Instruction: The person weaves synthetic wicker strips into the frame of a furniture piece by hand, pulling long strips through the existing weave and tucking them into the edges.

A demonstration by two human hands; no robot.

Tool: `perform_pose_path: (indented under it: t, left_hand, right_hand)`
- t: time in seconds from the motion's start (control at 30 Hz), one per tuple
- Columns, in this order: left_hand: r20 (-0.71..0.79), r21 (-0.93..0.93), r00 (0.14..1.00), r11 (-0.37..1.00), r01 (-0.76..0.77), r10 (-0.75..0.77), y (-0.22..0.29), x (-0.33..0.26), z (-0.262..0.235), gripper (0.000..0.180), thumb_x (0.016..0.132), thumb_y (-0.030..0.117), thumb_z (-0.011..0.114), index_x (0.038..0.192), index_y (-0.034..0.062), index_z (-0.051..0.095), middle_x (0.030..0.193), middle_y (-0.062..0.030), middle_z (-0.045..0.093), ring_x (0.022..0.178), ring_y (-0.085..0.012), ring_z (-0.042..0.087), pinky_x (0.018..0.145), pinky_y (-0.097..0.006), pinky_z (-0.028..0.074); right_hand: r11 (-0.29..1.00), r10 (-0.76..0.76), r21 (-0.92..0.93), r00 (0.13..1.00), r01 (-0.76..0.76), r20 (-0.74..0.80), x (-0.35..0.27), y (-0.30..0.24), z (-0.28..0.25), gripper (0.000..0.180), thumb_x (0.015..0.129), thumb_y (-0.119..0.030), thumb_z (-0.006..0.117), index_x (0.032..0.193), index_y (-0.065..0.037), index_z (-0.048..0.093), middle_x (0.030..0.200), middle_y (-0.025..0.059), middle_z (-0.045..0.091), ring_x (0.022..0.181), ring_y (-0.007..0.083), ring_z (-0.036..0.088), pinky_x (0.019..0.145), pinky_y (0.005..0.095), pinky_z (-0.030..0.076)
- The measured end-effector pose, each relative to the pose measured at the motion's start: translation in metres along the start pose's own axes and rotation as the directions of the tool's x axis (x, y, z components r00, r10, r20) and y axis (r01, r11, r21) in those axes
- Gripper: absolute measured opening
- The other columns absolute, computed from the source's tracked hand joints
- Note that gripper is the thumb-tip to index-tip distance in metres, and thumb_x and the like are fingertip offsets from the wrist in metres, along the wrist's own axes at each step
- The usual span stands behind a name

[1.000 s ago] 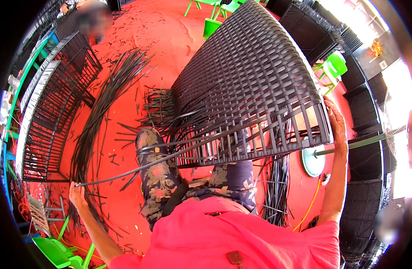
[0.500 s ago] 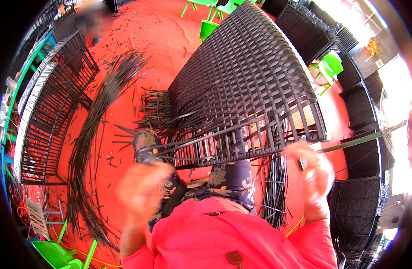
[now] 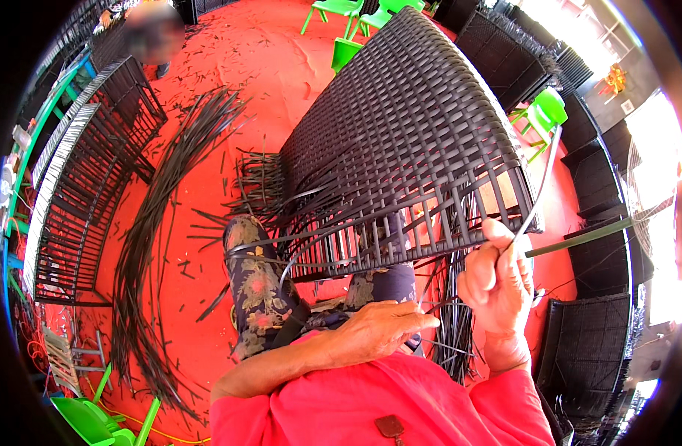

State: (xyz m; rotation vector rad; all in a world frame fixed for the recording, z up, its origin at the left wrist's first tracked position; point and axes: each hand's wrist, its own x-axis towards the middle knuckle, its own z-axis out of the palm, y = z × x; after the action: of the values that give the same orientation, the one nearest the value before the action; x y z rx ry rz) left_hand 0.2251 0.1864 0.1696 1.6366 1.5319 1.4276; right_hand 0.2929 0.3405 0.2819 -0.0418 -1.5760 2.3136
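A dark brown woven wicker panel [image 3: 400,111] leans upright before my knees. Its far part is tightly woven, while bare ribs show along the near lower edge. Loose strip ends hang from its left side. My right hand [image 3: 498,286] is closed by the panel's near right corner, pinching a thin weaving strip [image 3: 547,178] that curves upward. An olive-looking strip [image 3: 579,238] runs off to the right from beside that hand. My left hand [image 3: 385,327] lies low over my lap, fingers together and pointing right; what it grips is hidden.
A long bundle of dark strips [image 3: 159,215] lies on the red floor at left, beside unwoven frames [image 3: 77,223]. More strips [image 3: 454,320] hang right of my knees. Green chairs [image 3: 545,111] and stacked woven panels [image 3: 590,349] stand around. Another person [image 3: 154,33] is at the far left.
My left hand has moved right, from beside my left knee to over my lap. The right hand has shifted slightly, and a strip now stands up from its fingers. The panel stays nearly still.
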Motion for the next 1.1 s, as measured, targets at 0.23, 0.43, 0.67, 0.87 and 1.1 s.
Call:
perform_pose_path:
  t: [0.23, 0.43, 0.67, 0.87, 1.1]
  left_hand:
    - [0.121, 0.1, 0.993, 0.995, -0.023, 0.011, 0.003, 0.015, 0.0, 0.037, 0.081, 0.007, 0.055, 0.118, 0.0122, 0.054, 0.108, -0.0106, 0.059, 0.102, -0.029, 0.056, 0.087, -0.037, 0.045]
    - [-0.279, 0.022, 0.946, 0.986, -0.165, 0.165, -0.002, 0.03, -0.022, 0.021, 0.087, 0.014, 0.055, 0.105, 0.0074, 0.06, 0.106, -0.0103, 0.058, 0.1, -0.0262, 0.056, 0.084, -0.034, 0.046]
    - [-0.606, 0.315, 0.79, 0.94, 0.133, 0.092, -0.061, 0.058, -0.055, 0.026, 0.088, 0.018, 0.054, 0.108, 0.002, 0.057, 0.101, -0.0137, 0.056, 0.095, -0.0295, 0.054, 0.081, -0.036, 0.044]
    - [-0.582, 0.046, 0.805, 0.983, 0.178, -0.119, -0.077, 0.066, -0.049, 0.026, 0.087, 0.021, 0.056, 0.1, -0.0007, 0.06, 0.083, -0.0098, 0.062, 0.076, -0.0191, 0.058, 0.07, -0.031, 0.046]
    - [-0.425, -0.138, 0.841, 0.942, 0.305, -0.335, -0.077, 0.076, -0.06, 0.023, 0.085, 0.014, 0.059, 0.1, -0.0035, 0.062, 0.069, -0.0041, 0.061, 0.063, -0.0088, 0.054, 0.058, -0.025, 0.044]
  right_hand:
    - [0.97, -0.189, 0.12, 0.965, 0.213, -0.182, 0.008, -0.028, 0.008, 0.026, 0.098, -0.033, 0.031, 0.098, -0.011, 0.045, 0.057, -0.0005, 0.037, 0.039, 0.0079, 0.032, 0.036, 0.024, 0.029]
    - [0.961, -0.138, -0.218, 0.979, 0.168, 0.149, 0.003, -0.064, -0.01, 0.021, 0.091, -0.021, 0.053, 0.09, -0.001, 0.045, 0.052, 0.0011, 0.042, 0.039, 0.0069, 0.034, 0.038, 0.0201, 0.029]
    - [0.581, -0.109, -0.796, 0.985, 0.171, 0.132, 0.017, -0.08, 0.002, 0.011, 0.08, -0.001, 0.058, 0.089, 0.002, 0.063, 0.071, 0.0064, 0.056, 0.057, 0.0092, 0.049, 0.049, 0.0213, 0.037]
    - [-0.054, -0.097, -0.895, 0.89, 0.442, 0.445, 0.052, -0.076, 0.015, 0.022, 0.073, 0.007, 0.062, 0.092, -0.002, 0.065, 0.076, 0.0094, 0.059, 0.065, 0.0173, 0.058, 0.056, 0.0258, 0.043]
    - [-0.446, 0.281, -0.714, 0.841, 0.54, 0.461, 0.09, -0.054, 0.013, 0.009, 0.069, -0.011, 0.062, 0.077, -0.006, 0.06, 0.073, 0.0083, 0.053, 0.066, 0.0276, 0.059, 0.055, 0.0394, 0.044]
